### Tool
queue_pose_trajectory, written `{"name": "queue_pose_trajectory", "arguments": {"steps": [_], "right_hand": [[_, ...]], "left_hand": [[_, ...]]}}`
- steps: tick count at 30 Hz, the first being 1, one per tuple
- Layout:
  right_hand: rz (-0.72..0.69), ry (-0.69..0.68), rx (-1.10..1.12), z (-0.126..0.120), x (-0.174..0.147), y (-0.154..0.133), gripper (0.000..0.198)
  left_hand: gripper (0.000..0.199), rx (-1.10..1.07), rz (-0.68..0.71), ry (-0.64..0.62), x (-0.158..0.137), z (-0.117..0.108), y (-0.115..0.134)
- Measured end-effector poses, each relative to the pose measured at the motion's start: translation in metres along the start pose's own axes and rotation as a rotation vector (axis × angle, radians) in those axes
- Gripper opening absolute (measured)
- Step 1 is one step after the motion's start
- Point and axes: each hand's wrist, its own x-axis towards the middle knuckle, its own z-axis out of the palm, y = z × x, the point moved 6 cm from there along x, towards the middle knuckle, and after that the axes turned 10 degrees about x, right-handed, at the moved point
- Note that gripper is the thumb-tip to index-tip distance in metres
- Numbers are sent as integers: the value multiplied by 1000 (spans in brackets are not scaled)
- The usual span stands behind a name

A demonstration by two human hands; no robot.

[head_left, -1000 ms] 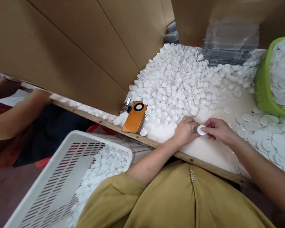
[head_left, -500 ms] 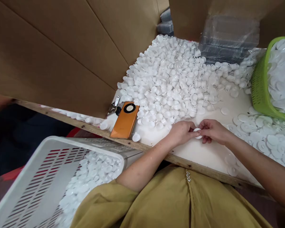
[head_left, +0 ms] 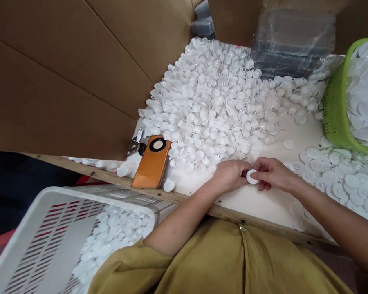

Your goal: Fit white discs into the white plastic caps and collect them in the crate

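With my left hand [head_left: 231,175] and right hand [head_left: 271,174] both pinching one white disc [head_left: 251,177], I should keep it level and press it evenly, just over the table [head_left: 263,200].

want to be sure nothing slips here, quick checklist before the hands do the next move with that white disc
1. White disc pinched between both hands: ok.
2. Left hand and right hand resting low on the table: ok.
3. Whether a smaller cap is hidden under the left hand: cannot tell.
4. Pile of small caps close to the left hand: ok.
5. Orange phone away from the table edge: not ok, it lies at it.
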Motion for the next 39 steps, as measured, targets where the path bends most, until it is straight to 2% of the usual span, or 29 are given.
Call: {"name": "queue_pose_trajectory", "arguments": {"steps": [13,20,25,33,39], "right_hand": [[-92,77,36,-4,-11,6,34],[-47,130,155,-14,-10,15,42],[-37,119,94,-15,-10,14,41],[-32,151,-82,-2,-10,1,38],[14,100,-127,-4,-7,-1,32]], "left_hand": [[17,-32,18,13,-2,-4,3],[12,-31,19,6,-3,-4,2],[14,-18,15,13,-2,-4,1],[24,31,4,3,-2,-2,1],[24,-4,80,-48,-5,-6,4]]}}
